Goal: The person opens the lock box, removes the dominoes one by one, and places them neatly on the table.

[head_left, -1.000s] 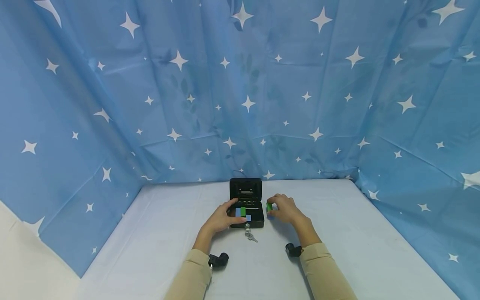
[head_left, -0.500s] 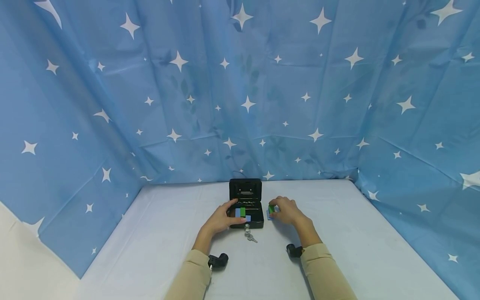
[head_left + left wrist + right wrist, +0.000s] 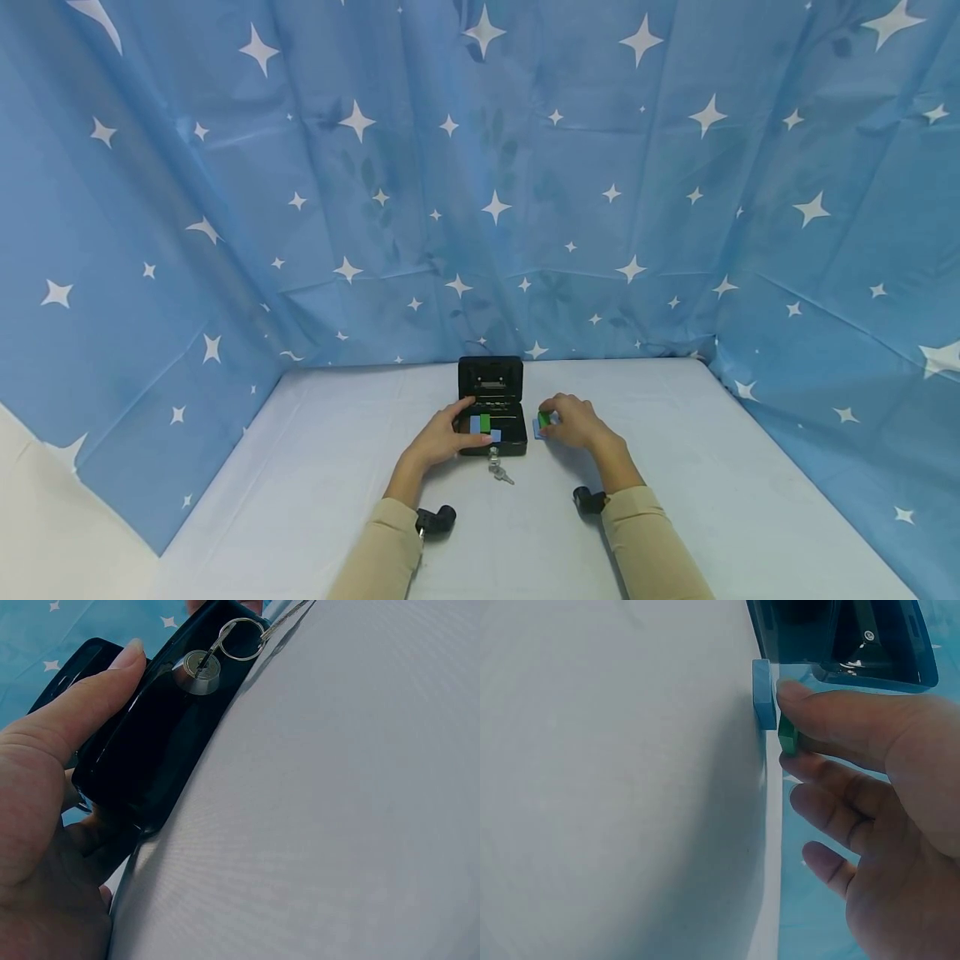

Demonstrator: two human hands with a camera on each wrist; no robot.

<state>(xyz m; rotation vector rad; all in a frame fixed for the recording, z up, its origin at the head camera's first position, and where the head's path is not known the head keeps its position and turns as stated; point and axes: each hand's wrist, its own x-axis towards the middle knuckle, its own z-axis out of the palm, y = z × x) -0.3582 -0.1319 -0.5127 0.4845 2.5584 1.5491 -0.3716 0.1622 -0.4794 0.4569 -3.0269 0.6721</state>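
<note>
A small black cash box (image 3: 514,427) stands with its lid (image 3: 491,377) raised. My left hand (image 3: 437,437) grips its left side, the thumb over the front rim and the other fingers around the side. Inside lie two blue blocks, one (image 3: 475,425) beside a green block (image 3: 485,422) and one (image 3: 496,435) by the thumb tip. Right of the box, my right hand (image 3: 576,422) pinches another green block (image 3: 787,735) between thumb and index finger. It is close over a flat blue block (image 3: 763,694) on the table.
Keys (image 3: 501,475) on a ring (image 3: 242,639) hang from the front lock (image 3: 199,673), where one key is inserted. A white cloth covers the table (image 3: 330,467). Behind it hangs a blue starred curtain (image 3: 420,233). Wrist cameras (image 3: 438,522) jut inward from both forearms.
My right hand has shifted slightly right and toward me with the green block, and more of the blue block beneath now shows. The left hand and cash box have stayed put.
</note>
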